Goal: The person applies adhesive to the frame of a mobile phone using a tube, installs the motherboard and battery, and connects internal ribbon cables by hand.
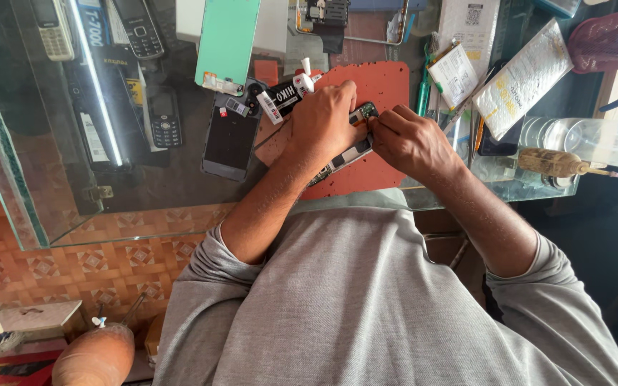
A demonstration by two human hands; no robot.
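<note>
Hands meet over the red rubber mat: your left hand clamps the opened phone, and your right hand pinches at its top edge. Beyond your left hand, a black glue tube lies on the glass counter.

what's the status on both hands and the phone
Left hand clamped over opened phone on red mat. Right hand fingers pinching at its top edge. Glue tube beside left hand.
</note>
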